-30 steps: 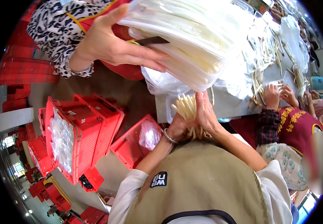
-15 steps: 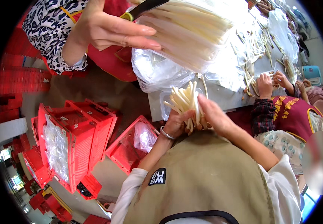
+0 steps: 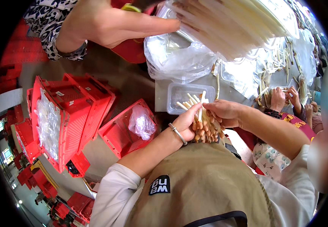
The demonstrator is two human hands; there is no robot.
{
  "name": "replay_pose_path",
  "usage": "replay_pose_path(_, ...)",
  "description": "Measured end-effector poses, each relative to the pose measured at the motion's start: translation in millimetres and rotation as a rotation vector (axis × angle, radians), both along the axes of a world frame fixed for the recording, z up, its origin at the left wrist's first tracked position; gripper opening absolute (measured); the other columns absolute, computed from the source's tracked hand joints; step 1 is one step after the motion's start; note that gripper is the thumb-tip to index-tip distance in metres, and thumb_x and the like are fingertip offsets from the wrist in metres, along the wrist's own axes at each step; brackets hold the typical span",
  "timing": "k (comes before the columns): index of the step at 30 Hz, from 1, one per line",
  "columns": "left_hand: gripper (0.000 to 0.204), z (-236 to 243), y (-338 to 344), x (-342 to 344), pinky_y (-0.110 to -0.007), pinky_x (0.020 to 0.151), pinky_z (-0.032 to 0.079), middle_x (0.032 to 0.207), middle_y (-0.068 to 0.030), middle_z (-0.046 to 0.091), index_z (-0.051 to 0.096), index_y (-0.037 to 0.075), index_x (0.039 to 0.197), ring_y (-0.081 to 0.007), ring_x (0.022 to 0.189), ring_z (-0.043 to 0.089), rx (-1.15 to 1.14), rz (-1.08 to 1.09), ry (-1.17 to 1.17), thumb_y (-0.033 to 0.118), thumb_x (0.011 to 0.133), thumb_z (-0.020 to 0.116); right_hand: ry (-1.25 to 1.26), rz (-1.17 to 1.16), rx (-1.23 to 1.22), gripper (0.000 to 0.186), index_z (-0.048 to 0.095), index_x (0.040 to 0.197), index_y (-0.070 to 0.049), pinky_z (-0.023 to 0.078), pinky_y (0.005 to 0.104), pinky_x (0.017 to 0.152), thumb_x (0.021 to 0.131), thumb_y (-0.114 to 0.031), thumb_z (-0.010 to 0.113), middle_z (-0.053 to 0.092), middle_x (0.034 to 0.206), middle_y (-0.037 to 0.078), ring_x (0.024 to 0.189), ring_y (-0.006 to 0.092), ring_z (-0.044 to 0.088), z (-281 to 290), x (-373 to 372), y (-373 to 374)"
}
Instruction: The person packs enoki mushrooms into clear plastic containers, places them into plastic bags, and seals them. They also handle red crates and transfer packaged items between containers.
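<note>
A bundle of pale, slender vegetable stalks point(image 3: 206, 130) with brownish ends is held close to my tan apron point(image 3: 205, 178). From the left side, my left hand point(image 3: 185, 125), with a bangle on its wrist, wraps around the bundle. My right hand point(image 3: 226, 112) is closed at the bundle's upper right, its fingertips partly hidden among the stalks. One stalk stands upright above the others between my hands. Just beyond the bundle, on the table edge, lies a clear plastic tray point(image 3: 172, 99), partly covered by the stalk tips.
A co-worker's hand point(image 3: 111, 26) with a knife reaches in at the top, near a tub of pale stalks point(image 3: 236, 30). Plastic bags point(image 3: 179, 60) lie on the table. Red crates point(image 3: 71, 113) stand at left. Another person's hands point(image 3: 281, 97) work at right.
The bundle has tilted so its brown ends show more. My right hand has closed in at its upper right. The tray is more exposed, and the co-worker's tub has shifted right.
</note>
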State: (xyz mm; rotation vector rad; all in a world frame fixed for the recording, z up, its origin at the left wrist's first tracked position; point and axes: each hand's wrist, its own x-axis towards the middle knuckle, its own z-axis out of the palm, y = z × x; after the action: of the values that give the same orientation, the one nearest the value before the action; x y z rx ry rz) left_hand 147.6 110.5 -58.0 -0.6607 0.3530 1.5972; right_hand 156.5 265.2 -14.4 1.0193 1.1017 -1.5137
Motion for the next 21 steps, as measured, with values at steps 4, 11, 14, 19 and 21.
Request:
replay_pose_path(4,0.037,-7.6,2.1,-2.7,-0.042,0.086,0.047,0.108,-0.0105,0.060,0.053,0.007,0.111,-0.0239,0.098,0.057,-0.057,0.083,-0.052,0.038,0.093,0.042,-0.101,0.029,-0.067,0.039,0.052,0.103,0.005,0.050,0.0379,0.084,0.097,-0.032,0.037,0.060,0.099,0.016,0.091,0.0247,0.061,-2.4,-23.2,1.8)
replay_pose_path(11,0.038,-33.5,12.2,-26.8,-0.043,0.090,0.043,0.109,-0.0127,0.059,0.056,0.006,0.106,-0.0265,0.100,0.056,-0.110,0.112,-0.241,0.039,0.090,0.045,-0.255,0.208,-0.001,0.043,0.050,0.106,0.000,0.050,0.0423,0.083,0.096,-0.040,0.037,0.059,0.104,0.013,0.093,0.0239,0.060,-31.0,-55.0,1.3)
replay_pose_path(14,0.045,-34.5,9.2,-32.6,-0.047,0.095,0.039,0.112,-0.0154,0.057,0.052,0.002,0.112,-0.0306,0.107,0.053,-0.048,0.087,-0.306,0.040,0.091,0.041,-0.268,0.236,0.000,0.044,0.050,0.108,-0.001,0.047,0.0447,0.085,0.097,-0.040,0.033,0.058,0.107,0.012,0.097,0.0230,0.059,-28.5,-61.7,5.5)
replay_pose_path(19,0.044,-55.1,18.4,-26.2,-0.048,0.093,0.041,0.112,-0.0140,0.058,0.051,0.002,0.114,-0.0292,0.107,0.054,0.089,0.073,-0.186,0.037,0.093,0.034,-0.241,0.383,0.072,0.040,0.054,0.099,-0.002,0.052,0.0399,0.073,0.095,-0.039,0.038,0.061,0.096,0.011,0.084,0.0213,0.062,-57.4,-59.7,11.7)
replay_pose_path(21,0.042,-55.8,19.8,-16.5,-0.042,0.089,0.045,0.110,-0.0098,0.059,0.052,0.004,0.113,-0.0269,0.101,0.057,0.226,0.092,-0.119,0.035,0.094,0.032,-0.237,0.411,-0.034,0.038,0.055,0.096,-0.002,0.053,0.0382,0.068,0.095,-0.037,0.039,0.062,0.091,0.011,0.079,0.0205,0.063,-54.2,-57.4,12.8)
